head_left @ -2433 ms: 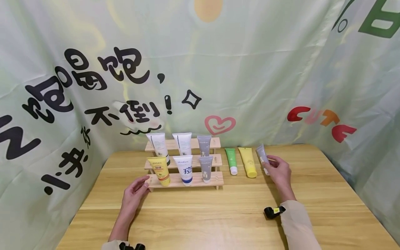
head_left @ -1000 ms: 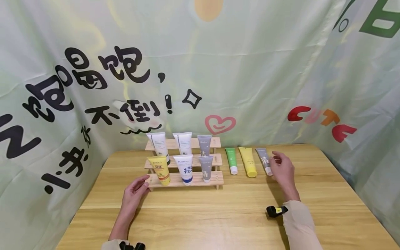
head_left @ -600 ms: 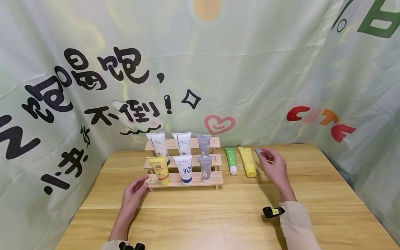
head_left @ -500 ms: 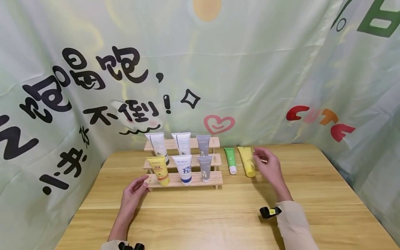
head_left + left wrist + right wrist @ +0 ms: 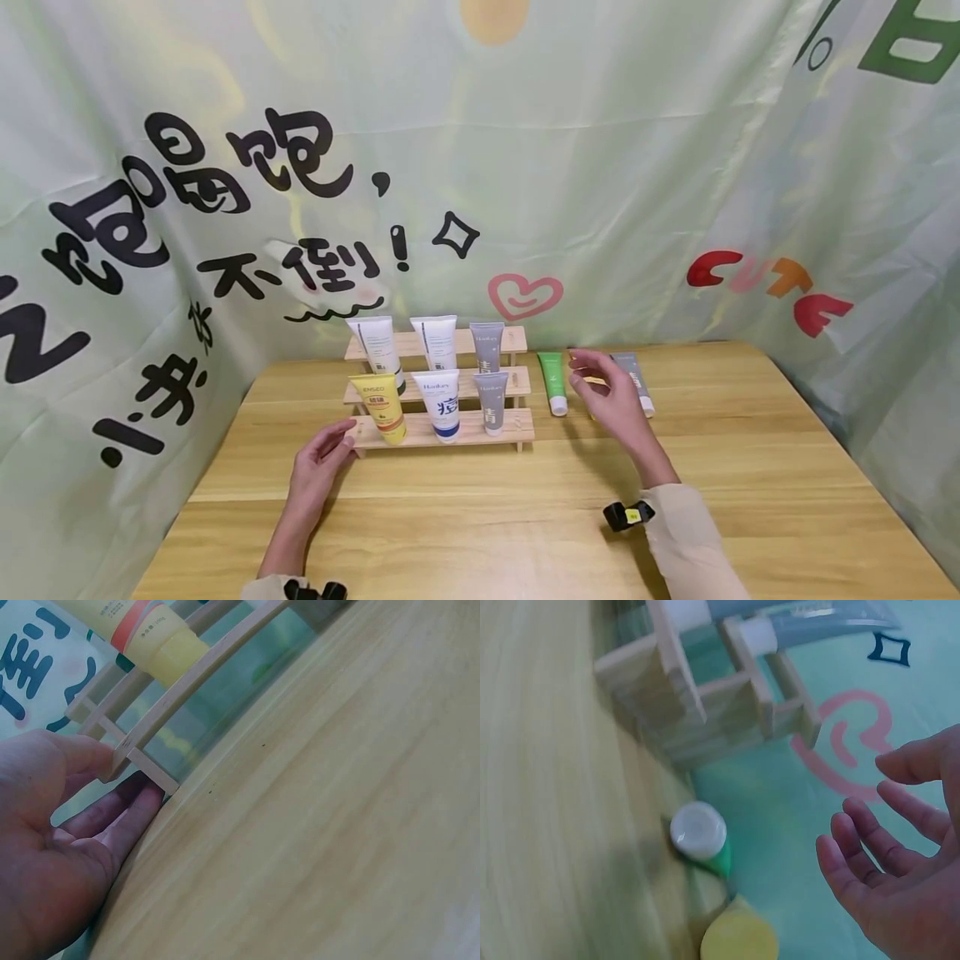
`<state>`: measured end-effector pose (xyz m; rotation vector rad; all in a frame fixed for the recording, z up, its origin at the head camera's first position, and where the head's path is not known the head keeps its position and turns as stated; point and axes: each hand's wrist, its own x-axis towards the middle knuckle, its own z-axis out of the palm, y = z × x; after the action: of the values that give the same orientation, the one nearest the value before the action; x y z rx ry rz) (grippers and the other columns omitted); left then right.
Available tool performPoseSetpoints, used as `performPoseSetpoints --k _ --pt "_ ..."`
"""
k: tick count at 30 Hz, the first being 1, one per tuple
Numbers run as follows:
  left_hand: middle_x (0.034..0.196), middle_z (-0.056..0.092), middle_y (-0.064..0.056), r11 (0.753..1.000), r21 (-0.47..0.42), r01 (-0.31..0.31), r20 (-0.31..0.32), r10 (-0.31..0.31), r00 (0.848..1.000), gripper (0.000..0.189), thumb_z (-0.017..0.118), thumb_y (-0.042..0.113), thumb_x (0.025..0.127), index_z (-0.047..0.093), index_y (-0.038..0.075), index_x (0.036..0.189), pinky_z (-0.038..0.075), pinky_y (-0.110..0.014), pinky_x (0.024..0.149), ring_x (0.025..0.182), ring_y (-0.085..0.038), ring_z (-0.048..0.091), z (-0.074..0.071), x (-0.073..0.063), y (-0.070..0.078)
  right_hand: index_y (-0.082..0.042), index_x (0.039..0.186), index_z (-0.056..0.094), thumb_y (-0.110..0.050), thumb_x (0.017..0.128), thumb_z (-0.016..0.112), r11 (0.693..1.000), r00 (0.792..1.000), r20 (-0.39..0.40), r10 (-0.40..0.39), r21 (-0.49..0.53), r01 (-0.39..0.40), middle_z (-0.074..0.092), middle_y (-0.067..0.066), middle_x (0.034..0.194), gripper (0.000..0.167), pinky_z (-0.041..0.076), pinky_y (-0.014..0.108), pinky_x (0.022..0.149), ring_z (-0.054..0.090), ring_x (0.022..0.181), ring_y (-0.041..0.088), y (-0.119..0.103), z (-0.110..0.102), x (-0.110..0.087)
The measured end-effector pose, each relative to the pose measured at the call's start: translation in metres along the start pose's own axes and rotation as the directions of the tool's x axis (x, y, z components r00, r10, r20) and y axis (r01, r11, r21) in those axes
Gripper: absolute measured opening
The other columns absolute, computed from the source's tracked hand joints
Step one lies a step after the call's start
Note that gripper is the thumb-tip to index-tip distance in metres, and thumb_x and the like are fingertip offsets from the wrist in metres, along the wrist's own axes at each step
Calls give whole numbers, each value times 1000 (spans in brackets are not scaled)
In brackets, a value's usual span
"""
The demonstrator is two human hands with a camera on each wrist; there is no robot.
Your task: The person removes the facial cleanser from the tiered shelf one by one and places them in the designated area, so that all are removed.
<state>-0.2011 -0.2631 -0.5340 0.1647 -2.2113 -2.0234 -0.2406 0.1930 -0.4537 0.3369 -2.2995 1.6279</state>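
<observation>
My left hand [image 5: 321, 467] holds the left end of a three-step wooden display rack [image 5: 519, 423]. In the left wrist view the thumb lies on the plank's end, and fingers [image 5: 139, 817] reach beneath it by the leg. With nothing in it and its fingers spread, my right hand [image 5: 618, 408] hovers over the row of tubes right of the rack. A green squeeze tube [image 5: 553, 379] lies just left of it and a grey tube [image 5: 637, 383] to its right. Between them the yellow tube [image 5: 739, 941], mostly hidden by the hand in the head view, shows its round cap.
On the rack's front step stand a yellow tube [image 5: 381, 408], a white tube [image 5: 438, 404] and a grey tube [image 5: 492, 404]. Behind them are two white tubes and another grey one. A printed curtain [image 5: 622, 208] hangs right behind the wooden table [image 5: 450, 517].
My right hand let go of the grey tube, leaving it lying on the table, then moved left over the yellow tube toward the green one. The left hand stayed at the rack.
</observation>
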Motion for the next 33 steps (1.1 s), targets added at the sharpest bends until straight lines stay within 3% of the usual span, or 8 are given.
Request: performPoseSetpoints --k 6,13,19,25,33 --pt "138 58 -16 1000 -3 15 1 -15 1000 39 64 15 104 59 -3 138 57 -22 92 111 -4 62 0 -1 2 -3 136 60 -13 101 67 994 998 58 -5 107 -1 63 19 127 37 53 22 96 61 120 32 -12 9 1" --pt "142 55 -21 1000 -13 23 -1 -23 1000 41 64 16 104 58 -4 139 57 -22 92 112 -4 61 -1 -2 2 -2 138 58 -14 100 69 981 993 114 -19 194 -3 61 23 130 41 54 23 98 60 123 35 -24 25 7" --pt "137 59 -13 1000 -12 15 3 -15 1000 40 66 18 103 60 -1 137 57 -24 92 112 -5 63 -1 0 1 0 137 59 -15 100 70 975 990 137 -32 222 1 63 23 132 42 54 27 100 61 123 35 -32 37 14" --pt "140 57 -17 1000 -4 16 11 -16 1000 40 65 18 103 60 0 138 57 -23 92 112 -5 62 -1 0 1 2 136 59 -10 98 71 970 986 157 -54 243 14 65 22 130 42 55 27 98 61 122 41 -36 48 21" --pt "140 56 -18 1000 6 16 4 -16 1000 41 65 18 103 59 -1 138 57 -23 92 111 -4 62 0 1 1 -1 134 62 -7 98 71 978 981 188 -37 207 -3 68 18 127 38 55 37 101 64 119 35 -35 62 30"
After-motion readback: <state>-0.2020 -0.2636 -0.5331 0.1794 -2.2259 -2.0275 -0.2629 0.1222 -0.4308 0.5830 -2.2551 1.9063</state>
